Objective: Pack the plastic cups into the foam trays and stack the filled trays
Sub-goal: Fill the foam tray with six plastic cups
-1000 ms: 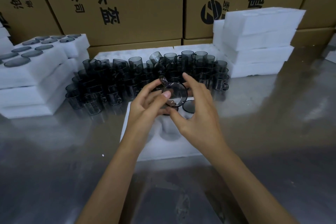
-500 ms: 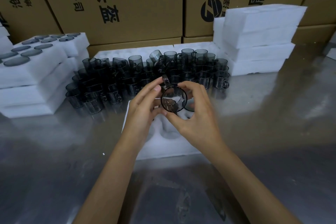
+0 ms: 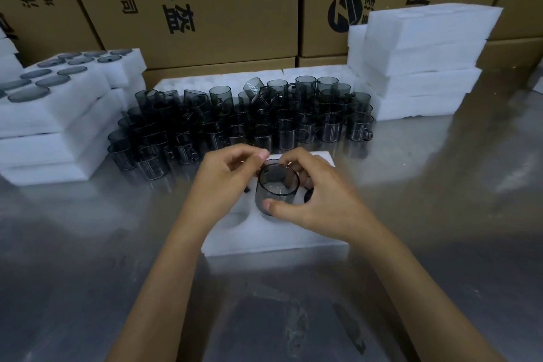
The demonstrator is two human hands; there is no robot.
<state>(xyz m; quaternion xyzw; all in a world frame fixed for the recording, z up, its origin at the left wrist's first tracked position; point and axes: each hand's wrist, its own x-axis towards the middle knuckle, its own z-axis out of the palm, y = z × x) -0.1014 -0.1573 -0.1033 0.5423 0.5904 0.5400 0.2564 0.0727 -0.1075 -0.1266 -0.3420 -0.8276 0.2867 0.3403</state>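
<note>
A smoky grey plastic cup stands upright, mouth up, over a hollow of the white foam tray in front of me. My right hand grips it, thumb on the near wall and fingers round the far rim. My left hand pinches the cup's far left rim with curled fingers. Another dark cup sits in a hollow just right of it, mostly hidden by my right hand. Several loose grey cups crowd the table behind the tray.
Filled foam trays are stacked at the left. A stack of white foam trays stands at the right. Flat foam lies behind the cups, and cardboard boxes wall the back. The steel tabletop is shiny.
The cup was held tilted, mouth toward me, above the tray. Both hands have turned it upright and lowered it toward a hollow in the tray.
</note>
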